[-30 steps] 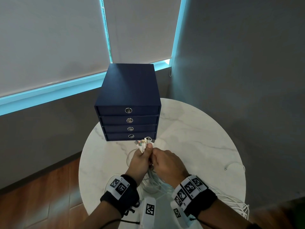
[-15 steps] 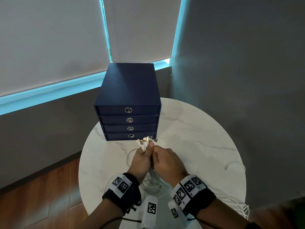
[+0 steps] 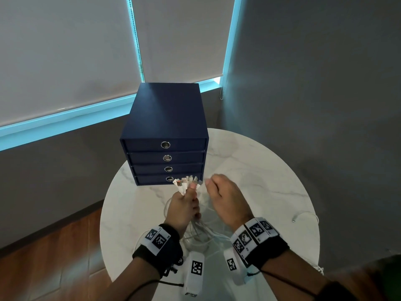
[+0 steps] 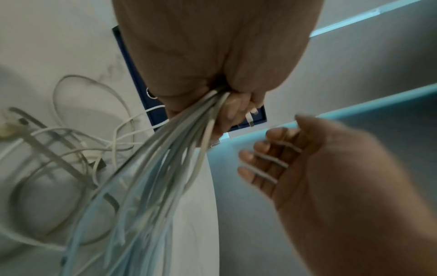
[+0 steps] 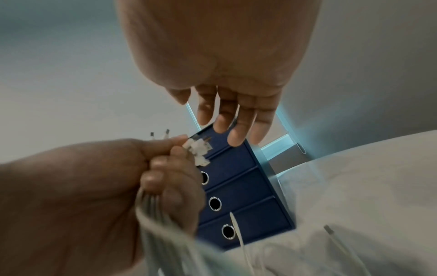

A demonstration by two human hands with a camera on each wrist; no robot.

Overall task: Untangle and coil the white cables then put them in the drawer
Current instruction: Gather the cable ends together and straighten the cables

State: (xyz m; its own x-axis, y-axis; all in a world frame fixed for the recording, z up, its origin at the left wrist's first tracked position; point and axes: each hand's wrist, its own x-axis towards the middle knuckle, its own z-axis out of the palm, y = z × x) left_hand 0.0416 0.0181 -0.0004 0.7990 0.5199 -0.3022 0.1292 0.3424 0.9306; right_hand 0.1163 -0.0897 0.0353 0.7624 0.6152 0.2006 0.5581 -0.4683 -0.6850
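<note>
My left hand (image 3: 184,203) grips a bundle of white cables (image 3: 201,232) in its fist just in front of the drawer unit. Their connector ends (image 3: 186,182) fan out above the thumb. In the left wrist view the cables (image 4: 165,158) stream down from the closed fingers (image 4: 236,110) to a tangle on the table. My right hand (image 3: 225,198) hovers just to the right of the bundle, fingers spread and holding nothing; it looks the same in its own view (image 5: 231,119). The dark blue drawer unit (image 3: 165,118) has all its drawers closed.
The round white marble table (image 3: 260,170) stands in a corner between a grey wall and a window with blinds. A loose cable end (image 3: 294,221) lies near the right rim, and more white cable (image 3: 319,268) hangs over the edge at the near right.
My right hand has let go of the connector ends, opened and drawn away to the right. The left hand keeps its grip on the bundle.
</note>
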